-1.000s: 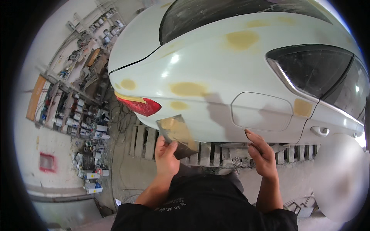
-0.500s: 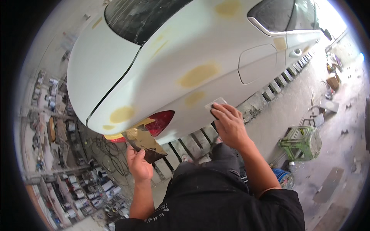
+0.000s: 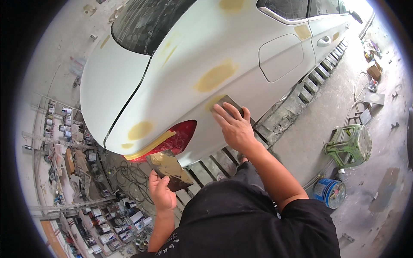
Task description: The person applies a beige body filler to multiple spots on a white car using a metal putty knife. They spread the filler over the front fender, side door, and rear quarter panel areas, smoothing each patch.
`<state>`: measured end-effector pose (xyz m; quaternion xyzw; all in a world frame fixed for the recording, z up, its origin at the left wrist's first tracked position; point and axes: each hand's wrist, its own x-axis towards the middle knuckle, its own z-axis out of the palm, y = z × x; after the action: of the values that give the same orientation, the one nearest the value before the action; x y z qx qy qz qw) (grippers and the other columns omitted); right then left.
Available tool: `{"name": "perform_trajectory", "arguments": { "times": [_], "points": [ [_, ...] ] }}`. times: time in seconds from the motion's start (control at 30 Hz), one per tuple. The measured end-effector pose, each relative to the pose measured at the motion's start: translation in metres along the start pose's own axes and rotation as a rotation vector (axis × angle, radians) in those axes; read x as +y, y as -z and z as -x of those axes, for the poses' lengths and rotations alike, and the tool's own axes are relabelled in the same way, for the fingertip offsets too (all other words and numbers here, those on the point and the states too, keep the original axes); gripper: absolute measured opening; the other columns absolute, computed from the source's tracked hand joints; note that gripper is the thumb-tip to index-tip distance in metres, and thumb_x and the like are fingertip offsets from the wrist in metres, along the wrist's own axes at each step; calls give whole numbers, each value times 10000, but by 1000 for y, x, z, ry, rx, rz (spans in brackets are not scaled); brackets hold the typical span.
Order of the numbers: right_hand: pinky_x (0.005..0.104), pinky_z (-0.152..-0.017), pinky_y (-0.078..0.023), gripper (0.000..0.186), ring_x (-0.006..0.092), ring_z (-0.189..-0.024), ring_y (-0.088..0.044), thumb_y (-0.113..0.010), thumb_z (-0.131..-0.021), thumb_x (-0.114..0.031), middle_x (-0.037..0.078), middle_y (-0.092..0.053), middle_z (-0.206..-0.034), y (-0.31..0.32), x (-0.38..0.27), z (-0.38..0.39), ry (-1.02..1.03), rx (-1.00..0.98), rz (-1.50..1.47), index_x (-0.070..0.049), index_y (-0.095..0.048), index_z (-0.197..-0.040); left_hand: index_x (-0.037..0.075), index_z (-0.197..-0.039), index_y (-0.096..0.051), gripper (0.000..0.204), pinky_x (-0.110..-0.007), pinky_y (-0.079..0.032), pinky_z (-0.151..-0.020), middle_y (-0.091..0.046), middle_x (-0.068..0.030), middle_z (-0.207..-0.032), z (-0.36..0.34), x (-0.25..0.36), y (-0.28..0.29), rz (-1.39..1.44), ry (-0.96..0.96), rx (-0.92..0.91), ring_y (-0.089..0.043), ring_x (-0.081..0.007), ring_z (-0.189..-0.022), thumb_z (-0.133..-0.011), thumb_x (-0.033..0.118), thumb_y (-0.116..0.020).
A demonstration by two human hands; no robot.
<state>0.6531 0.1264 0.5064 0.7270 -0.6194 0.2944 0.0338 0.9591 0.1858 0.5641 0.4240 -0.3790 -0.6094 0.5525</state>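
Observation:
A white car (image 3: pixel 167 103) with yellow-beige filler patches fills the upper middle. My right hand (image 3: pixel 236 131) grips a flat, dark rectangular putty spreader (image 3: pixel 232 104), held at the rear side panel. It partly covers a small filler patch (image 3: pixel 211 102); a larger patch (image 3: pixel 216 76) lies just above it. Lower left, my left hand (image 3: pixel 162 194) pinches the edge of a dark putty board (image 3: pixel 183 179) smeared with yellow putty (image 3: pixel 164 160). The board is below the red tail light (image 3: pixel 186 136), whose edge carries yellow masking tape (image 3: pixel 150 146).
Shelves with several cans (image 3: pixel 105 228) stand at the left, and coiled cables (image 3: pixel 133 178) lie on the floor nearby. At the right are a green stool (image 3: pixel 350 146) and a blue bucket (image 3: pixel 329 193). A slatted floor strip (image 3: pixel 316 77) runs along the car.
My right hand has moved up and left with the spreader, onto the small filler patch. My left hand and board sit slightly lower and further right in view; the whole view has shifted.

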Motion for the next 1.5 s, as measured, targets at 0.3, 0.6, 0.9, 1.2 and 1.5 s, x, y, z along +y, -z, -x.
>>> {"name": "perform_trajectory", "arguments": {
  "times": [0.3, 0.6, 0.9, 1.2, 1.5],
  "points": [
    [673, -1115, -288, 496, 211, -1453, -426, -595, -901, -67, -12, -494, -1577, -23, -9, -5, 46, 6, 38, -125, -614, -1392, -18, -1290, -563, 391, -414, -489, -1079, -674, -151, -1264, 8, 9, 9, 6, 5, 7, -650, -253, -1178, -902, -15, -514],
    [686, -1112, -289, 487, 209, -1445, -434, -591, -901, -70, 6, -507, -1563, -19, -17, -4, 11, 50, 42, -114, -613, -1385, -28, -1296, -562, 399, -411, -469, -1100, -669, -153, -1285, 7, 8, 17, 6, 21, -15, -641, -254, -1197, -900, -16, -511],
    [680, -1106, -291, 487, 202, -1431, -447, -594, -878, -30, 17, -523, -1545, -21, -27, -4, -61, -61, 59, -104, -622, -1358, -33, -1299, -538, 400, -417, -461, -1109, -653, -171, -1308, 1, 8, 20, -19, 50, -33, -624, -267, -1234, -902, -16, -498],
    [695, -1089, -301, 449, 178, -1433, -427, -596, -909, -106, 9, -513, -1556, -31, -33, -9, 16, 12, 84, -88, -629, -1356, -53, -1296, -541, 406, -419, -481, -1096, -661, -179, -1288, -2, 4, 26, -17, 57, -40, -646, -268, -1202, -893, -31, -498],
    [679, -1104, -287, 462, 202, -1422, -455, -609, -855, -54, 10, -533, -1534, -30, -24, 16, -2, -57, 65, -96, -649, -1313, -29, -1290, -546, 395, -431, -476, -1098, -660, -173, -1297, -6, 7, 35, -14, 70, -64, -640, -275, -1213, -898, -24, -498]
  ]
}}
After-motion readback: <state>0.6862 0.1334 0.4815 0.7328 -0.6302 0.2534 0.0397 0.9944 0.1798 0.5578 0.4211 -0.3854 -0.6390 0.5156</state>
